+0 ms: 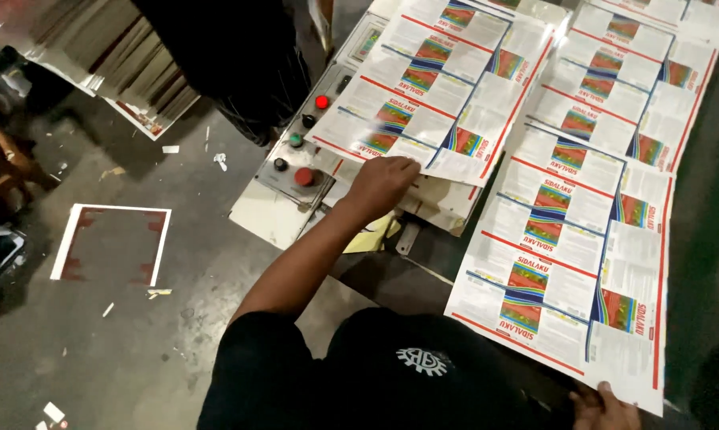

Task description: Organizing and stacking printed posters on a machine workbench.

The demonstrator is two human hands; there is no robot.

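Squaring printed sheets on machine bed: left hand (382,185) pressing flat on far sheet (439,87); right hand (602,408) pinching near sheet (570,263) corner. Next, judging: aligning edges.

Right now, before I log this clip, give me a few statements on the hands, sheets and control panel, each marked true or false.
1. The left hand rests on the edge of a printed sheet. True.
2. The right hand is raised clear of everything. False: it touches the near corner of the long printed sheet.
3. The control panel carries red buttons. True.
4. The floor shows no scraps. False: paper bits and a cut frame lie there.
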